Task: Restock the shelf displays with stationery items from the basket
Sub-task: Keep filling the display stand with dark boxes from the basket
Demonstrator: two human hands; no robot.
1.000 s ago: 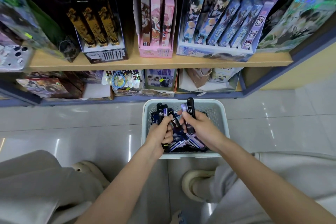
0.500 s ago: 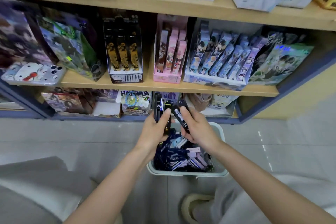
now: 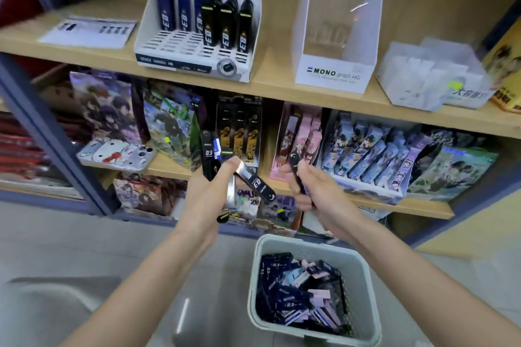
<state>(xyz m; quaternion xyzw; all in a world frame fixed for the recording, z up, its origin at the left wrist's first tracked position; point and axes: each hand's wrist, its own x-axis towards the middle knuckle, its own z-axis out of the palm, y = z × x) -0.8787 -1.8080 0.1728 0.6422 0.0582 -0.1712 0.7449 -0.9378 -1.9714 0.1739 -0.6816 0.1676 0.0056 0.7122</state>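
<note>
Both hands are up in front of the shelves, apart from each other. The left hand (image 3: 208, 197) is curled round a bunch of black packs (image 3: 209, 159): one stands upright and another pokes out to the right w/ white print on it. The right hand (image 3: 318, 191) grips a single pack (image 3: 295, 169), also black, too blurry to read tbh. The basket (image 3: 363, 284) sits on the floor below the right hand, w/ a heap of loose packs (image 3: 293, 287) in it, dark blue, black and a few pale ones. Up on the top shelf (image 3: 267, 84) is the white display box (image 3: 180, 63), w/ the same sort of packs standing in 2 rows at the back. Just right of it is a clear MONO box (image 3: 332, 76). The shelf below has cartoon-print boxes (image 3: 366, 155) etc.
</note>
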